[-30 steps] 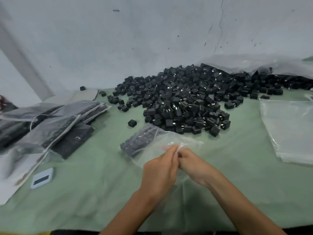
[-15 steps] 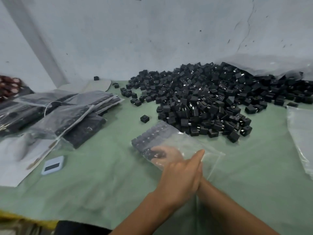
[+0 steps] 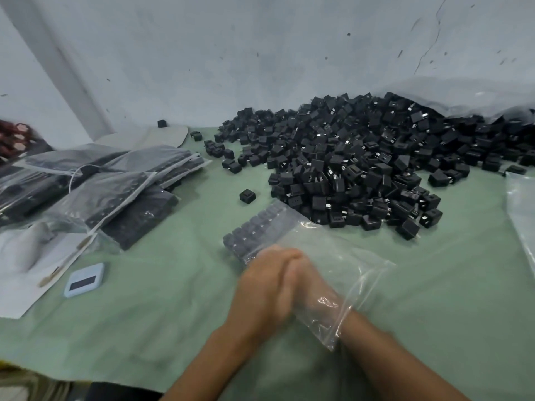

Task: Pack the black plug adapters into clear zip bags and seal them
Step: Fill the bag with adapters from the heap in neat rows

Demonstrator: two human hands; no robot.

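head view: the right hand (image 3: 311,280) has gone deeper into the clear zip bag (image 3: 333,256) at 6 o'clock on the bench (image 3: 162,314), its grip too blurred to tell. the left hand (image 3: 260,287), fingers together and flat, now presses beside it, holding nothing. adapters in the bag (image 3: 252,230) are lined up, so sealing looks not yet due; the loose pile (image 3: 362,157) lies at 1 o'clock.

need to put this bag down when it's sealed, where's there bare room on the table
Bare cloth lies between the timer and the left hand. More lies right of the open bag, before the empty bags, below the adapter pile. A narrower lane around the lone adapter separates pile and packed bags. Far side and left edge are crowded.
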